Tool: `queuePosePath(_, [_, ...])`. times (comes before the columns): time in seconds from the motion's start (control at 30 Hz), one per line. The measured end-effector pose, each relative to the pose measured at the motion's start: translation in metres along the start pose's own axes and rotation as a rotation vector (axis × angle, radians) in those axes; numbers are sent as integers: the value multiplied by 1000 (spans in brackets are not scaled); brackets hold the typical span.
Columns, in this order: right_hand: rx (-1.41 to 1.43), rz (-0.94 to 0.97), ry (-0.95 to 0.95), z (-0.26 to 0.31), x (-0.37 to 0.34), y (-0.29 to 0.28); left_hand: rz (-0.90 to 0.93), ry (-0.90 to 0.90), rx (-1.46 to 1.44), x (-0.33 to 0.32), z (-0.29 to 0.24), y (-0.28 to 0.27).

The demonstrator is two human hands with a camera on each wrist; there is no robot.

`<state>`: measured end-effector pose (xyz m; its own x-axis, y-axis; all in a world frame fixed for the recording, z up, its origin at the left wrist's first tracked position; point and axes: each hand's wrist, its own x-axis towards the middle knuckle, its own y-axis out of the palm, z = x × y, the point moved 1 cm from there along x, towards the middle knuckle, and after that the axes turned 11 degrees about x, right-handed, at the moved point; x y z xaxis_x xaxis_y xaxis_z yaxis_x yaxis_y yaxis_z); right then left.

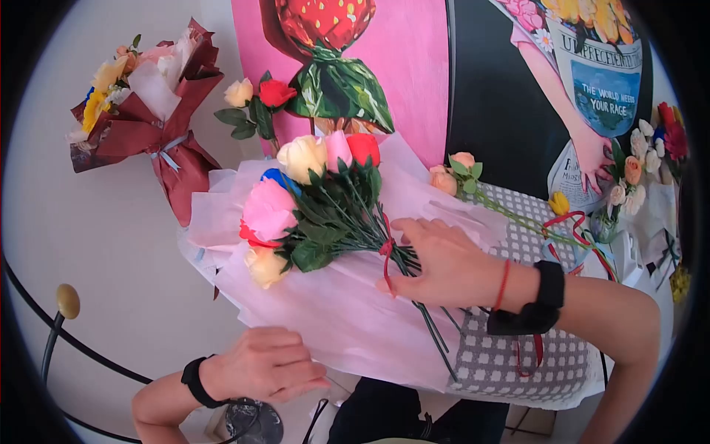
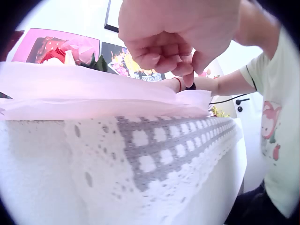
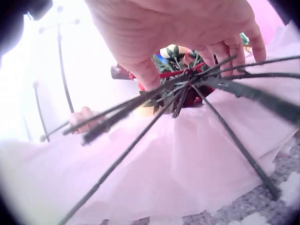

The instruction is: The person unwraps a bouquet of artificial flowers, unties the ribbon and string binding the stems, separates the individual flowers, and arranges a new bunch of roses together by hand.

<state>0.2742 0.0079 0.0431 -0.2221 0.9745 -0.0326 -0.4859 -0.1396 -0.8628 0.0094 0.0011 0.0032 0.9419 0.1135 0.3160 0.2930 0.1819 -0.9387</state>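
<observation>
A bouquet of artificial roses (image 1: pixel 325 214) in pink, cream, red and blue lies on pale pink wrapping paper (image 1: pixel 325 333). Its dark green stems (image 3: pixel 225 122) are bound with a red ribbon (image 1: pixel 386 248) and fan out below the tie. My right hand (image 1: pixel 451 266) grips the bundle just beside the ribbon, thumb on one side and fingers on the other. Over the near edge of the paper hovers my left hand (image 1: pixel 270 362), its fingers loosely curled with nothing visible in them; the left wrist view shows those fingers (image 2: pixel 164 61) from below.
A grey and white checked cloth (image 1: pixel 532 362) covers the table under the paper. Loose peach roses (image 1: pixel 444 180) lie behind. At the back left is a bouquet in dark red paper (image 1: pixel 166 140). Paintings (image 1: pixel 414 74) stand at the back, and a vase (image 1: pixel 604 226) at the right.
</observation>
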Motion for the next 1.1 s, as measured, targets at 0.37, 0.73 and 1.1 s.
queuePosePath(0.37, [-104,-352,116,-70,-15,-45,-90,-706,-2021,22,-40,32])
queuePosePath(0.73, [246,-202,258,-110,11,-32,-489,-974,-2114,64,-38,24])
queuePosePath(1.1, [657,-108,298,-113,17,-28,-564,-840,-2240,92,-18,48])
